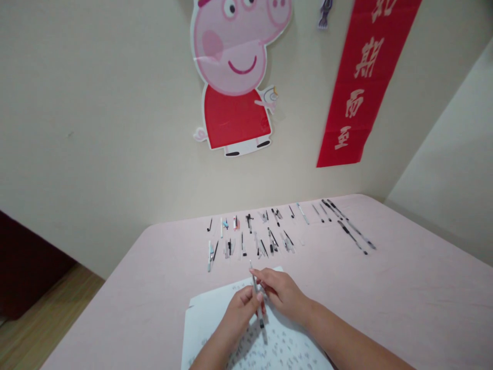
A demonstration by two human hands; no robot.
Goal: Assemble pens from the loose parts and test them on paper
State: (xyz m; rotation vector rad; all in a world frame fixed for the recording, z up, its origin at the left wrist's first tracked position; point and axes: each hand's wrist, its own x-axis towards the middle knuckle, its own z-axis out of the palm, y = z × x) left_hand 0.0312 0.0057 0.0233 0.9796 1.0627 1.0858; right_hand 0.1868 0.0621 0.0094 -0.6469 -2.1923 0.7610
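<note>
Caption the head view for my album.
Left hand grips a pen above paper, right hand at its far end; pen parts beyond.

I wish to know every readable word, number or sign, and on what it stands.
"期" on the red banner; the character above is cut off, two below I cannot read surely.
Paper: small marks, too blurred to read.
Held pen and pen parts: no print readable.

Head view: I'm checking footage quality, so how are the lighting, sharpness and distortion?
In the head view, light is soft and diffuse, with no strong glare on the paper; in that view, the left hand and right hand have clear outlines, but the paper's marks are too blurred to read; also in the head view, the red banner leans strongly, perhaps from wide-angle distortion or camera tilt.
</note>
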